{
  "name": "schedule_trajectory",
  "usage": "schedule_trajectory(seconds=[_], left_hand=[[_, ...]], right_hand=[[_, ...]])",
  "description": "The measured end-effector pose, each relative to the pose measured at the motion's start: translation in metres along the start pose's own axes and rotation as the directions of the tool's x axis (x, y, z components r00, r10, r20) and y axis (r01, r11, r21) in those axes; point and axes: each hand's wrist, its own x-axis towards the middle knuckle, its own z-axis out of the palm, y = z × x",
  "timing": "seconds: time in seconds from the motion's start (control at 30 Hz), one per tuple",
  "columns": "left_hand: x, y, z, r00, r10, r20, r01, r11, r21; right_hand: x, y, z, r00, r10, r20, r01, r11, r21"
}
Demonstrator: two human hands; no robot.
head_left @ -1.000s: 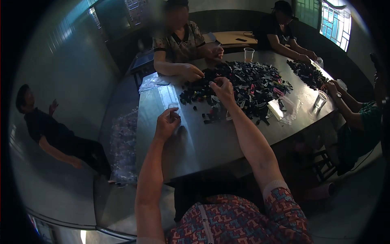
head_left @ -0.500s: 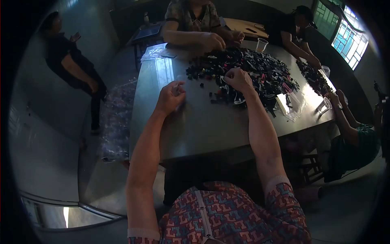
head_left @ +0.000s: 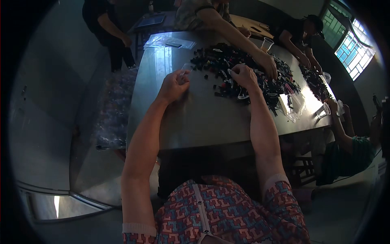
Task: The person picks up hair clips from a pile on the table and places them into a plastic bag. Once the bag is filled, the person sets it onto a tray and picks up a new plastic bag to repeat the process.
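Observation:
My left hand [head_left: 175,85] is closed over the table [head_left: 195,126], pinching a small clear plastic bag [head_left: 187,68]. At the near edge of a large pile of small black parts [head_left: 221,61], my right hand [head_left: 245,76] is closed in a pinch. A small pale piece shows at its fingertips, too small to name. White, red and pink bits are mixed into the pile. A co-worker's hand [head_left: 267,65] reaches into the pile just right of my right hand.
Flat clear bags [head_left: 162,40] lie at the far left corner. A plastic cup [head_left: 266,44] stands behind the pile, another cup [head_left: 323,110] near the right edge. An open bag [head_left: 290,103] lies right of the pile. Co-workers sit at the right; a person stands at the back left.
The co-worker across the table has stretched an arm into the pile. The person at the left appears farther right and higher. The view has shifted slightly; my hands remain in similar places.

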Motion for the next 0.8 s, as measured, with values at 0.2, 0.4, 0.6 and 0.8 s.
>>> schedule_trajectory(seconds=[0.2,0.4,0.6,0.8], left_hand=[[-0.001,0.001,0.0,1.0,0.024,-0.011,-0.023,0.999,0.036],[0.0,0.001,0.0,1.0,0.013,-0.007,-0.013,1.0,0.025],[0.001,-0.008,0.002,1.0,-0.001,0.006,0.002,0.994,-0.108],[-0.001,-0.004,0.001,1.0,-0.02,0.008,0.021,0.997,-0.08]], right_hand=[[0.001,-0.012,0.008,0.998,-0.036,-0.051,0.038,0.999,0.027],[-0.001,-0.024,0.017,0.994,-0.103,-0.025,0.099,0.986,-0.134],[-0.001,-0.031,0.01,0.996,-0.064,0.063,0.07,0.992,-0.105],[0.0,-0.03,0.013,0.997,-0.052,0.057,0.059,0.991,-0.122]])
